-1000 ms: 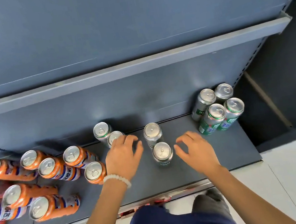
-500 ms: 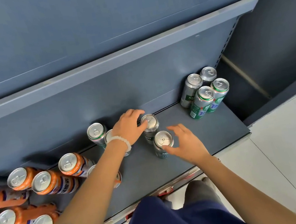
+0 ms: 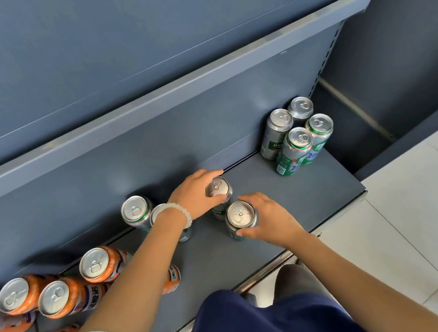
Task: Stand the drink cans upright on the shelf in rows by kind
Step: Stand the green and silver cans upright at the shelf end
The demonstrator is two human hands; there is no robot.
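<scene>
— How far along?
— Four green cans [image 3: 297, 134] stand grouped at the shelf [image 3: 313, 180] right end. The left hand [image 3: 196, 194] grips one mid-shelf can [image 3: 218, 188], the right hand [image 3: 271, 219] another [image 3: 241, 216]; orange cans [image 3: 61, 296] crowd the left end, unsorted.

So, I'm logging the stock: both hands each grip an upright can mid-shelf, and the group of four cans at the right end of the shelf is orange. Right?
Not quite. The head view shows the four cans at the shelf's right end are green and silver, not orange. The left hand and right hand do each grip an upright can mid-shelf.
</scene>
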